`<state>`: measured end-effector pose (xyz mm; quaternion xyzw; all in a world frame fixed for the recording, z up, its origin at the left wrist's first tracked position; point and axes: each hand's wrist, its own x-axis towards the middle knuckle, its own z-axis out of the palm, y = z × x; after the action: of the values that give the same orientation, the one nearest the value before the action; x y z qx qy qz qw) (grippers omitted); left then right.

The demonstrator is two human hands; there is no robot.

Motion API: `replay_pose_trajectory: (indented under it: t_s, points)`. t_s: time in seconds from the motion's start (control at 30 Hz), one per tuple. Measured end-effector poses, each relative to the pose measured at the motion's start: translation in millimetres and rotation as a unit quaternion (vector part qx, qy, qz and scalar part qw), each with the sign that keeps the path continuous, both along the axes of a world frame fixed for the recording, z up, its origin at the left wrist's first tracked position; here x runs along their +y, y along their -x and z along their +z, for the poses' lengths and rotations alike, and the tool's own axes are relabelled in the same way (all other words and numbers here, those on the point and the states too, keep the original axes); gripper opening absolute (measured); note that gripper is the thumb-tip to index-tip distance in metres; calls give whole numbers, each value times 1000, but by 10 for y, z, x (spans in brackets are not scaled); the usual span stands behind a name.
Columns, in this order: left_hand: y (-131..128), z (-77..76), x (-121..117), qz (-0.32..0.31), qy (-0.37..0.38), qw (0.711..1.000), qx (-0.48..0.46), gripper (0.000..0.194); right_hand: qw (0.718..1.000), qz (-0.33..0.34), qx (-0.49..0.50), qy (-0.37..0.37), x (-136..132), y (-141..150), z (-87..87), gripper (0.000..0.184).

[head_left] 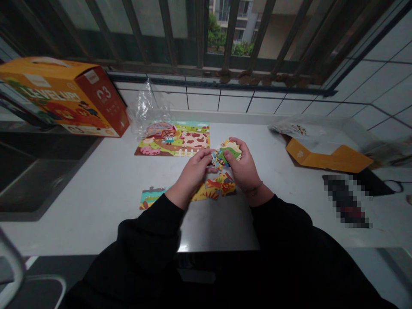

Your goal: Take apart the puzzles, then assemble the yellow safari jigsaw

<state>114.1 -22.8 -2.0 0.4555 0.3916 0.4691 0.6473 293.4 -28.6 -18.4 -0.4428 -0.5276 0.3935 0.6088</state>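
Note:
My right hand [241, 165] holds a small stack of colourful jigsaw pieces [228, 153] against its palm and fingers. My left hand [189, 176] meets the stack from the left, with its fingertips pinched on the stack's edge. Below my hands, a partly joined jigsaw section [217, 186] with red and yellow pieces lies on the white counter [96, 214], and a separate blue-and-green section [151, 197] sits to its left. Beyond my hands lies an assembled farm-scene jigsaw [172, 139] with a cow pattern and a barn.
An orange puzzle box [64, 96] stands at the far left of the counter, next to a crumpled clear plastic bag [144, 109]. On the right lie a flattened orange card [331, 156], clear plastic [309, 128] and a pixelated dark object [346, 199]. A dark sink [32, 180] is set in at the left, with a tiled wall and barred window behind.

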Motion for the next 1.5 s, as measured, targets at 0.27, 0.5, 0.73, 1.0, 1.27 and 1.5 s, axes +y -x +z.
replay_pose_trajectory:
  t_s: [0.27,0.5,0.73,1.0,1.27,1.5]
  points:
    - [-9,-20,-3,2,5,1000,-12,29,1000,20,-13,-5,-23,-19,-4,62]
    - [3,-80,11,-19,-19,1000,-11,34,999,33,1,29,-1,12,-16,63]
    - [69,-118,34,5,-109,978,176,51,996,18,-77,48,27,-31,-24,64]
    - [429,66,-64,-177,-293,775,532,74,977,-67,-204,18,99,-221,-48,62]
    - [400,167,-87,-187,-212,830,481,36,969,-67,-238,17,128,-210,-110,59]
    - [146,115,-192,-174,-134,910,352,21,982,-112,-148,38,151,-188,-77,63]
